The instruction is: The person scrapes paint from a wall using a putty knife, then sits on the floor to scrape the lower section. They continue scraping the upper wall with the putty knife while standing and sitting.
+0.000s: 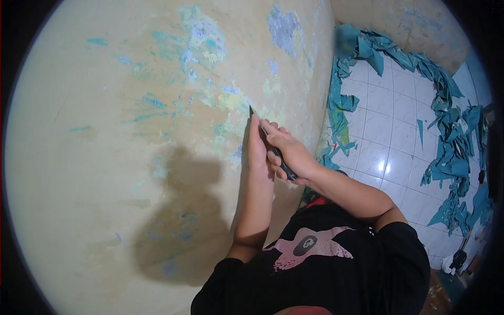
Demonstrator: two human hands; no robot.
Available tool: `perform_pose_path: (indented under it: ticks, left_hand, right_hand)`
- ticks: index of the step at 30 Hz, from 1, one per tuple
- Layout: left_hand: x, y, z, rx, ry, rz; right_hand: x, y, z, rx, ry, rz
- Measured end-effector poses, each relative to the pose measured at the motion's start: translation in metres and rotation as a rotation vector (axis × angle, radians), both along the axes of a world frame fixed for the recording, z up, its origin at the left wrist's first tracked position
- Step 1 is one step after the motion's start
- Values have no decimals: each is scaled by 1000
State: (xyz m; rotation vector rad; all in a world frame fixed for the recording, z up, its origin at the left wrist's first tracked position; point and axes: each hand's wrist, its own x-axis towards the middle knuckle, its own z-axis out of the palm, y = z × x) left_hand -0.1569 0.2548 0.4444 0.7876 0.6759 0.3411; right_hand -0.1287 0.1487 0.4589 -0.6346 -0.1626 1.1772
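A scraper (284,164) with a black handle and a thin dark blade, seen nearly edge-on, points up at the wall (79,184). Its tip meets a patch of flaked yellow-green and blue paint (231,100). My right hand (291,152) is closed round the handle. Along the wall side lies my left hand (258,149), pressed to the scraper with a fingertip close to the blade; its other fingers are partly hidden.
Blue and teal paint remnants (152,101) dot the beige wall. White floor tiles (373,115) lie on the right, edged by heaps of torn teal sheeting (451,152). Dark-handled items (459,258) sit at the lower right. My shadow falls on the wall.
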Motion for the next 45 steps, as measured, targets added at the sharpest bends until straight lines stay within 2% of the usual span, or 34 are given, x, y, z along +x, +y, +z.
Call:
perform_pose_path:
  ticks: [7,9,13,17,18,19,23,26,33,37,41,45]
  left_hand:
    - [8,-5,3,31,31,13]
    - [6,-4,0,39,-51,-24]
    - [11,6,-4,26,-56,-24]
    - [17,-17,22,32,11,65]
    - [11,-6,7,-26,-122,-32]
    - [10,-2,5,-20,-130,-43]
    - [16,1,9,-25,-55,36]
    - [21,-8,18,8,-31,12]
    - [19,-1,7,0,-79,5]
    - [24,-11,16,15,-49,26]
    - [21,-5,15,55,-38,38]
    - [22,-9,16,-21,-75,26]
  right_hand:
    - [11,-2,-9,7,-53,17]
    - [13,-6,-5,35,-47,22]
    - [15,-4,-4,-14,-142,64]
    - [15,-7,-2,-9,-122,23]
    - [15,-8,0,-10,-114,20]
    - [16,-7,2,-4,-122,9]
    - [15,1,-2,-14,-169,52]
    - [21,-3,2,19,-49,13]
    - [23,-1,-4,1,-182,39]
    - [31,-10,4,26,-122,66]
    - [28,-7,5,24,-177,85]
    - [29,-7,2,14,-173,47]
